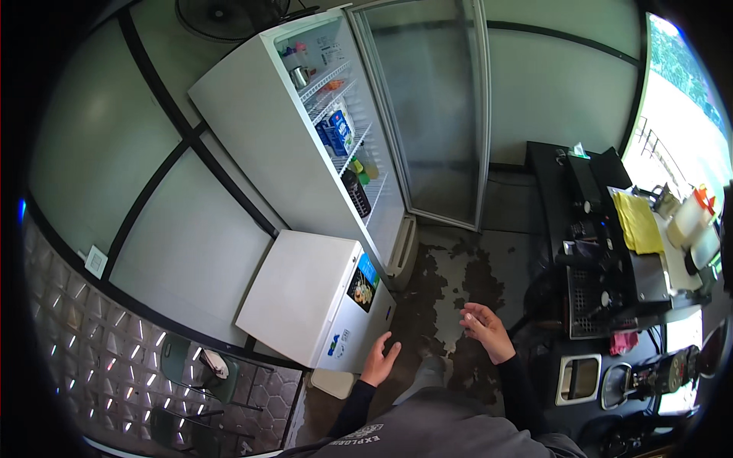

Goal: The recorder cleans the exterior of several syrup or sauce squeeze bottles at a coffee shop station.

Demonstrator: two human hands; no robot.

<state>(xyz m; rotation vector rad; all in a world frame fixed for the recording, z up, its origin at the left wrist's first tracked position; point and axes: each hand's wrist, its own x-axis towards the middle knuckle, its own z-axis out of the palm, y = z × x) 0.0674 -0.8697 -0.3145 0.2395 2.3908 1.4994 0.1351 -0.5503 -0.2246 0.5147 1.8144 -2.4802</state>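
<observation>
White and smooth, a low freezer box (pixel 298 282) sits a bit left of the middle of the frame, near the left hand (pixel 379 360) of the person I am watching. It has a flat lid and bright pictures stuck on its front. Both hands look empty to me. The left one is open, with its thumb spread away from its fingers, close to the front of the box but seemingly not touching it. The right hand (pixel 488 333), low in the frame and right of the middle, is open too, with its fingers a little bent, over the patchy floor (pixel 450 271). I think the box would be very heavy and stiff, too big to lift with two hands. Its lid should be lighter, and the best place to hold it is likely the front edge. Up at the top middle stands a tall white fridge (pixel 267 133) with its glass door (pixel 435 114) wide open. That door looks stiff, and its glass could be slippery and might break, so I would hold it by the pale side frame. A yellow cloth (pixel 639 221) on the black counter (pixel 544 187), at the right, looks soft and light.
</observation>
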